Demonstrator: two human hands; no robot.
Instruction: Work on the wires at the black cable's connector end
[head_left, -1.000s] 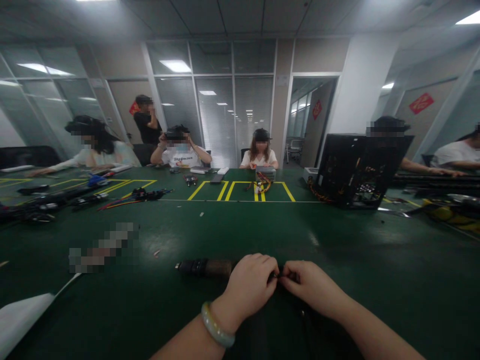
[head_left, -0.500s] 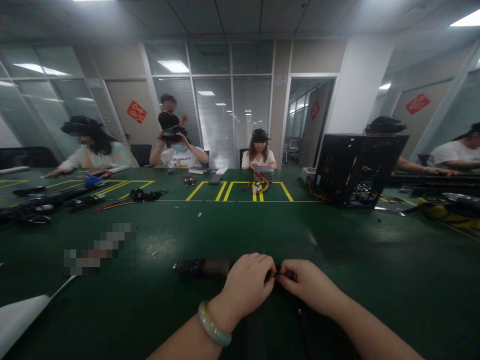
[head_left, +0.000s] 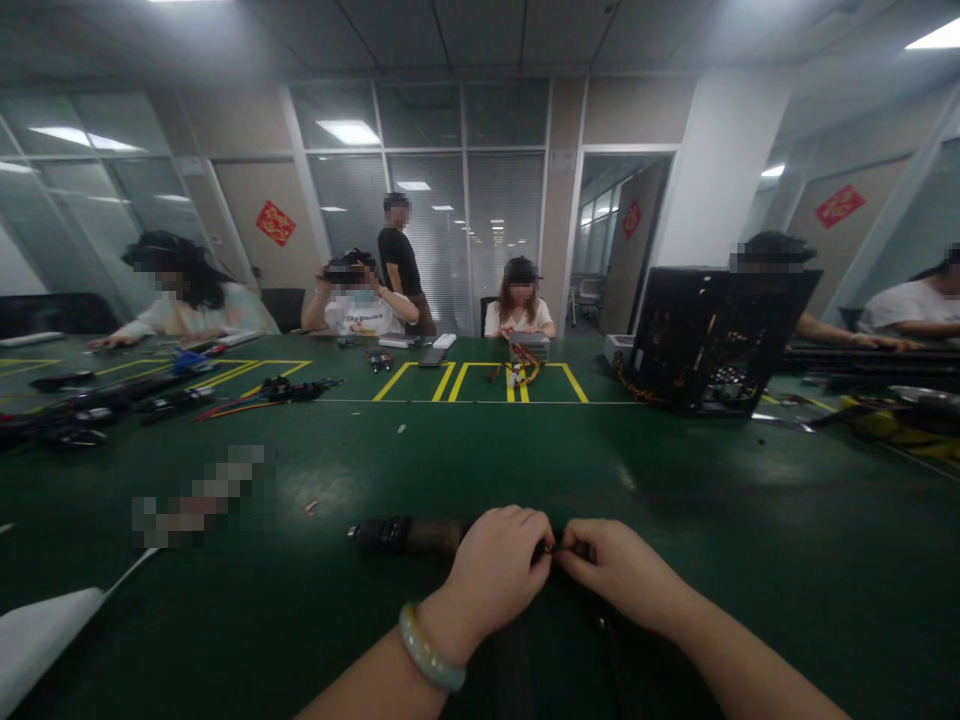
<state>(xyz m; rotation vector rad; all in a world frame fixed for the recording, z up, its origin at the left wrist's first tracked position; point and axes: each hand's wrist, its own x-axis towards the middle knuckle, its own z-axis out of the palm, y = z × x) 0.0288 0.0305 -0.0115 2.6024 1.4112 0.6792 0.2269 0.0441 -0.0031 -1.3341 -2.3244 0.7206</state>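
A dark, tube-shaped tool (head_left: 431, 536) lies across the green tabletop, with a stepped black collar and a small metal tip at its left end. Curled over its right part is my left hand (head_left: 499, 560), closed, a bangle on the wrist. My right hand (head_left: 611, 565) is closed in a pinch beside it, its fingertips almost meeting the left ones. Between the two sets of fingertips shows a small dark piece with a bright spot, too small to name. The tool's right end is hidden by my hands.
A black computer case (head_left: 716, 340) stands at the right back. Cables and dark parts (head_left: 270, 393) lie at left, beyond a white sheet (head_left: 45, 630). A grey box with coloured wires (head_left: 529, 350) sits before a seated person. Several people sit around; one stands behind (head_left: 401, 260).
The standing person in the background has moved right and turned. My hands and the tool have stayed almost still.
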